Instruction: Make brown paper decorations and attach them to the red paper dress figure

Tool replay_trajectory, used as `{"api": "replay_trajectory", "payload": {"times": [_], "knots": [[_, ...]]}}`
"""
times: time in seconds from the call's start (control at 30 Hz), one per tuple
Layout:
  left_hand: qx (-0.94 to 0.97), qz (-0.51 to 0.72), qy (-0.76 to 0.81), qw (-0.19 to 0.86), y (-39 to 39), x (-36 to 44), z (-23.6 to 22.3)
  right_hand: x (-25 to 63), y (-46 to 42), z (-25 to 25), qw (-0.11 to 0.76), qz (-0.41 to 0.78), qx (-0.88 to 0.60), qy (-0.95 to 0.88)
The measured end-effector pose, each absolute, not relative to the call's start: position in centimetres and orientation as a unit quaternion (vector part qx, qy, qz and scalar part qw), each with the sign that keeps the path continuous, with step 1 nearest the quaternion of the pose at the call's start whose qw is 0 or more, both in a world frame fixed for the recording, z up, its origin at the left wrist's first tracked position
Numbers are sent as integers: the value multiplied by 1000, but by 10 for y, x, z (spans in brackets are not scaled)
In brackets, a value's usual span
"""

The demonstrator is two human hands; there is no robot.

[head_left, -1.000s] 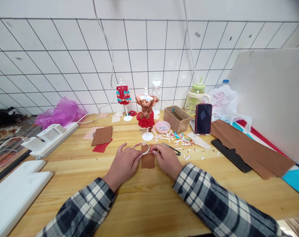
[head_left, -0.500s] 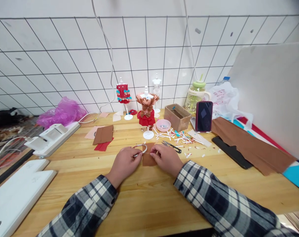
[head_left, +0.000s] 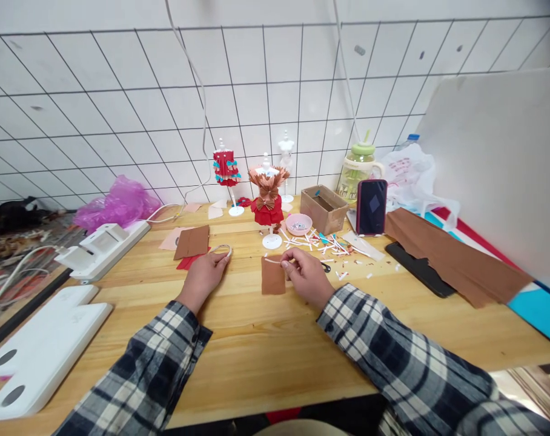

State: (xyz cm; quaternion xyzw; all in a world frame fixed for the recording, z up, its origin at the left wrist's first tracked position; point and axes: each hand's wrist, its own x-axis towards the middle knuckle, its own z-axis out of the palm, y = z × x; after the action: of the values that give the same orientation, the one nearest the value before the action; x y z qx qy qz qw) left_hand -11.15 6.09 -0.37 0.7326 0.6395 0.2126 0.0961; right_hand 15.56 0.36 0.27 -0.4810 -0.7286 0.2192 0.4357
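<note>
My left hand [head_left: 205, 278] has its fingers closed on a narrow roll of white tape [head_left: 222, 246], held edge-up left of centre. My right hand [head_left: 306, 272] pinches the end of a short strip of tape [head_left: 272, 261], which reaches leftward over the top edge of a small brown rectangle of cloth or paper [head_left: 273, 282] lying flat on the wooden table. Beside that hand lie black snips [head_left: 326, 267], mostly hidden by it. Just beyond stands a miniature dress form [head_left: 268, 206] in a red skirt with brown ruffles and bows.
Brown and red pieces [head_left: 192, 242] lie behind my left hand. Tape-backing scraps [head_left: 334, 245], a pink dish [head_left: 298, 225], a cardboard box [head_left: 324, 212] and a phone [head_left: 372, 207] stand to the right. A power strip [head_left: 106, 251] sits left; long brown material [head_left: 457, 254] lies far right.
My left hand has moved away to the left with the tape roll. A separate strip now hangs from my right hand over the brown rectangle; earlier it ran between both hands.
</note>
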Motion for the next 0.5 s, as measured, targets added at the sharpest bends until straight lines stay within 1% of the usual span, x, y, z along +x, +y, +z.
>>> {"api": "replay_trajectory", "payload": {"times": [0.1,0.17,0.2,0.23,0.27,0.3,0.37,0.43,0.5], "knots": [[773,169,611,29,59,-110,-2,154,3,3,438,253,-487,-713],[766,186,615,6,52,-102,1,154,2,5,438,245,-488,-714],[761,211,613,12,48,-96,4,153,2,6,434,236,-485,-721],[760,243,602,39,44,-91,6,153,1,6,427,226,-481,-731],[762,274,580,88,40,-86,8,152,1,6,417,218,-478,-742],[766,299,548,152,36,-81,9,152,1,6,404,213,-475,-752],[770,312,485,273,29,-72,11,150,0,5,377,212,-476,-765],[782,300,451,308,24,-64,10,148,0,2,357,216,-480,-772],[799,289,434,299,22,-59,9,147,0,1,346,218,-482,-774]]}}
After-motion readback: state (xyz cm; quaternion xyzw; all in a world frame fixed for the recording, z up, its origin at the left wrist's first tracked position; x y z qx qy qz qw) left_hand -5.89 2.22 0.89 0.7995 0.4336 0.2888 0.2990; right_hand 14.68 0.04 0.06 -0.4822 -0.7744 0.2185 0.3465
